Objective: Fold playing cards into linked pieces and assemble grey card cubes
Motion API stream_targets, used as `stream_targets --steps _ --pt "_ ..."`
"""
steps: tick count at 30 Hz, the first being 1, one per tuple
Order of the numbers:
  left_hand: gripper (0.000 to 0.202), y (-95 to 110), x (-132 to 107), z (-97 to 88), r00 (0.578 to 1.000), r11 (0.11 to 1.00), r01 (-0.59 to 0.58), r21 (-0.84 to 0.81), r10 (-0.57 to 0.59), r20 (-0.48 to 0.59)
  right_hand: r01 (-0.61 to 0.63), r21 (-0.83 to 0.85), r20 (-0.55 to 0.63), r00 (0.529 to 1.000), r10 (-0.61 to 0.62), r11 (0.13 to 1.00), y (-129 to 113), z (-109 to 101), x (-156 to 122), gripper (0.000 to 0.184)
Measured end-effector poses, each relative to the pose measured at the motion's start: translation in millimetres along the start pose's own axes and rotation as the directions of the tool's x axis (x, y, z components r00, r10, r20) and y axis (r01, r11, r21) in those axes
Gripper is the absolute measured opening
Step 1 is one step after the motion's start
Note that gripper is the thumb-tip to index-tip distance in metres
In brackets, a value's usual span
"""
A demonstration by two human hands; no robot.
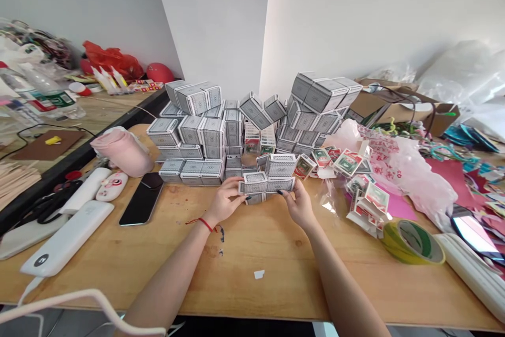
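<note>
My left hand (228, 201) and my right hand (299, 203) grip the two ends of a long block of stacked playing cards (266, 186), fingers closed round it. On top of the block, a taller card stack stands at the right and a lower one lies at the left. More cards (256, 198) show beneath its middle; whether they are joined to it I cannot tell. Just behind, grey-patterned card stacks (203, 171) are piled into a wall-like structure. Its right side has a tall pile (319, 95), and tilted stacks (262, 110) sit between the two sides.
Opened card boxes (373, 200) and a yellow tape roll (413, 242) lie to the right, near a crumpled plastic bag (394, 161). At the left are a black phone (142, 200), a white power bank (68, 238) and a pink roll (122, 150). A paper scrap (259, 274) lies in front.
</note>
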State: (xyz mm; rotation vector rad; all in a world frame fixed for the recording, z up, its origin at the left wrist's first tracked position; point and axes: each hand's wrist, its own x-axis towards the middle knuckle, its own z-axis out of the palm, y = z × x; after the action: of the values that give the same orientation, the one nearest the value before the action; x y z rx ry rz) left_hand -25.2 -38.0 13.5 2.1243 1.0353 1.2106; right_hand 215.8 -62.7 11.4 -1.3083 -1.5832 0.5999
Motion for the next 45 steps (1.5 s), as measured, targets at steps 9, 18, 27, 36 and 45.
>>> stream_targets --steps 9,18,27,36,45 --pt "0.012 4 3 -0.4 1.000 0.999 0.007 0.048 -0.005 -0.029 0.054 -0.027 0.006 0.999 -0.054 0.998 -5 -4 -1 0.012" --pt "0.009 7 1 6.4 1.000 0.998 0.001 0.058 -0.001 -0.015 -0.092 0.137 0.093 0.993 0.079 0.986 4 -8 1 0.021" --pt "0.008 8 0 6.9 0.999 0.998 0.033 0.060 -0.033 -0.008 -0.099 0.108 0.073 0.993 0.092 0.989 6 -6 1 0.023" --pt "0.008 7 1 9.2 0.987 0.988 0.153 -0.022 -0.154 -0.042 -0.112 0.058 0.076 0.991 0.107 0.992 2 -8 2 0.020" --pt "0.017 6 3 12.4 0.990 0.989 0.135 -0.057 -0.137 -0.032 -0.133 0.100 0.088 0.988 0.124 0.986 6 -6 2 0.024"
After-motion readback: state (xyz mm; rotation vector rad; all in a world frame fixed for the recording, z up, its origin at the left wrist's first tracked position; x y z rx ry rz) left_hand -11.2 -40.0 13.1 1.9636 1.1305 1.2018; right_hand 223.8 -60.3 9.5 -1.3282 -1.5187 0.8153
